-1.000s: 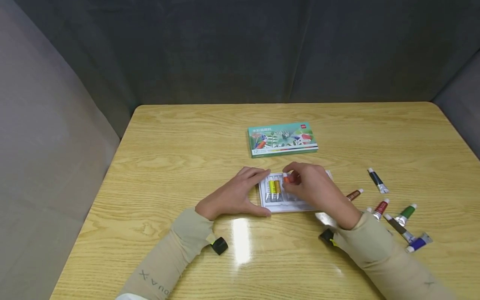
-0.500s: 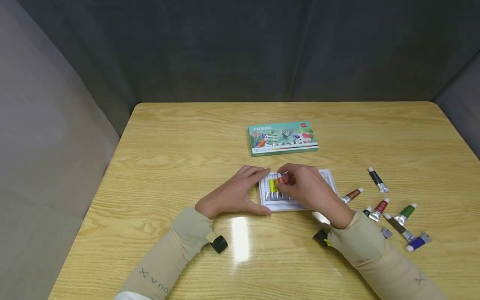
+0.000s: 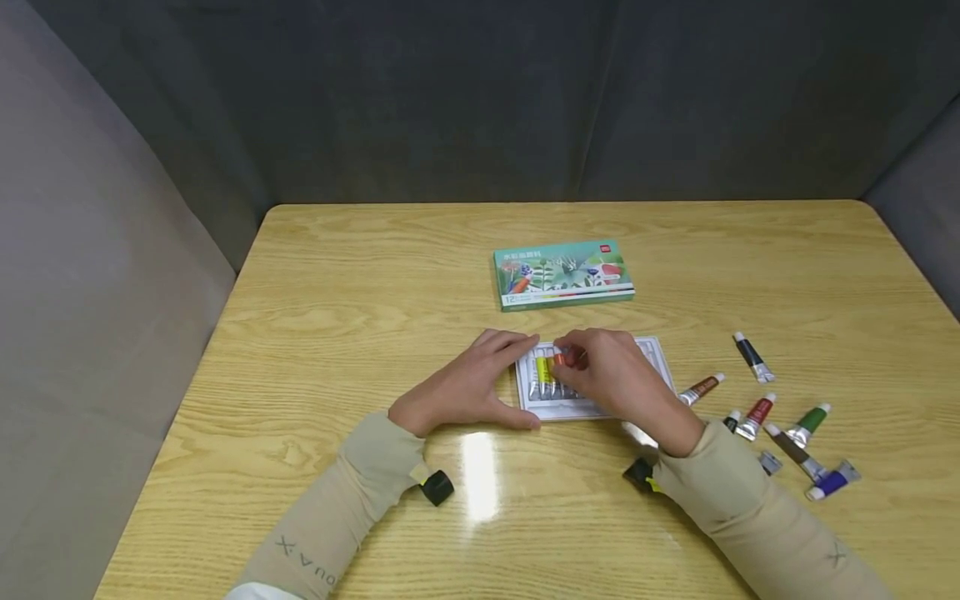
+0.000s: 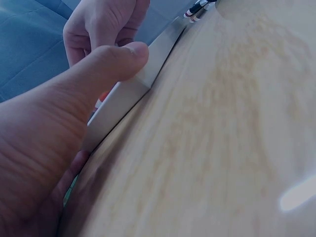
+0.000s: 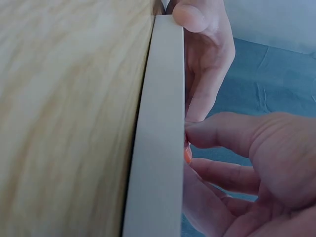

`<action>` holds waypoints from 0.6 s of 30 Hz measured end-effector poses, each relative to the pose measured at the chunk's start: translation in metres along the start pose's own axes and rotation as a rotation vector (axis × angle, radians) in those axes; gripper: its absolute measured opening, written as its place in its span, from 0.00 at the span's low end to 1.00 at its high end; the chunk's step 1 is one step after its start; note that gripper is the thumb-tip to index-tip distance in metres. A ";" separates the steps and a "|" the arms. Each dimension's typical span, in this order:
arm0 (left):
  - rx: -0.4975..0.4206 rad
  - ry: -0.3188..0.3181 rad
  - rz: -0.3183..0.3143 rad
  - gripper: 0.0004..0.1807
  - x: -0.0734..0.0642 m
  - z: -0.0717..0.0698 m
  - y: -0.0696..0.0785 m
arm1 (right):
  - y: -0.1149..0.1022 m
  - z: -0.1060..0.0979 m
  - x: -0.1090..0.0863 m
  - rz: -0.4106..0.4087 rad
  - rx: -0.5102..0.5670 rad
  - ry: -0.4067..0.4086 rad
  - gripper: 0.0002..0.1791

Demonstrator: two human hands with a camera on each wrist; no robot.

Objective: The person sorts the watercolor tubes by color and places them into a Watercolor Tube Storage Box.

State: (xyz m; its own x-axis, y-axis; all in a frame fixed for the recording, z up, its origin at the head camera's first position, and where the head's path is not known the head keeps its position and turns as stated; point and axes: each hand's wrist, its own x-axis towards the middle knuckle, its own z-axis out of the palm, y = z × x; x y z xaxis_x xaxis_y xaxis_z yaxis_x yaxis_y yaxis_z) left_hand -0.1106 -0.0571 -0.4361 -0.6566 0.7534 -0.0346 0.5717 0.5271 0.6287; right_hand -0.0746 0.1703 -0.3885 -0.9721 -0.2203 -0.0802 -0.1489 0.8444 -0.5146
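Observation:
My left hand [image 3: 468, 383] grips the left end of a white plastic paint tray [image 3: 562, 413], thumb at the near corner and fingers at the far one. In the tray's left part lie a yellow paint tube [image 3: 542, 371], an ochre one and a pale one, side by side with white caps up. Between thumb and fingers, my right hand [image 3: 622, 375] pinches an orange paint tube [image 3: 558, 359] beside the ochre tube. The right wrist view shows a bit of the orange tube [image 5: 187, 154] behind the tray wall [image 5: 157, 123]. My right hand hides the tray's middle.
A green paint box [image 3: 564, 277] lies behind the tray. To the right are several loose tubes, among them a black tube [image 3: 752, 357], a brown tube [image 3: 703, 388], a red tube [image 3: 759, 415], a green tube [image 3: 812, 423] and a blue tube [image 3: 832, 482].
My right hand has moved slightly left with the orange tube, bringing it down beside the ochre tube. The tray's right end has come into sight. My left hand has stayed on the tray.

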 end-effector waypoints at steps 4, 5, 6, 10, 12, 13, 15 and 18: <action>-0.002 -0.002 0.001 0.61 0.000 0.000 0.001 | -0.001 0.000 -0.001 -0.001 -0.013 0.007 0.18; -0.001 -0.002 0.002 0.61 0.000 0.000 0.001 | -0.001 0.000 -0.002 0.001 -0.016 0.009 0.18; -0.002 -0.002 0.002 0.61 0.000 0.000 0.001 | -0.001 -0.001 -0.002 0.005 -0.017 0.009 0.18; 0.000 0.000 0.005 0.61 0.000 0.000 0.001 | -0.002 -0.001 -0.004 0.018 -0.022 0.013 0.19; 0.003 0.001 0.006 0.61 0.000 0.000 0.001 | -0.002 -0.001 -0.004 0.023 -0.026 0.019 0.19; 0.004 0.000 0.006 0.61 0.000 0.000 0.001 | -0.002 0.000 -0.004 0.020 -0.032 0.024 0.19; 0.005 -0.001 0.006 0.61 0.000 0.000 0.001 | -0.002 0.001 -0.005 0.009 -0.048 0.035 0.19; 0.008 -0.005 0.005 0.61 0.000 0.000 0.001 | -0.003 0.002 -0.005 -0.011 -0.079 0.048 0.18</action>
State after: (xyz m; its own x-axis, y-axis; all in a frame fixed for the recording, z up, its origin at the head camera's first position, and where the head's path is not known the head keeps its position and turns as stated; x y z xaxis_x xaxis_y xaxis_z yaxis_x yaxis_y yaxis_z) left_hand -0.1102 -0.0569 -0.4356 -0.6513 0.7579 -0.0360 0.5788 0.5270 0.6223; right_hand -0.0686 0.1678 -0.3882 -0.9777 -0.2074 -0.0327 -0.1714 0.8783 -0.4463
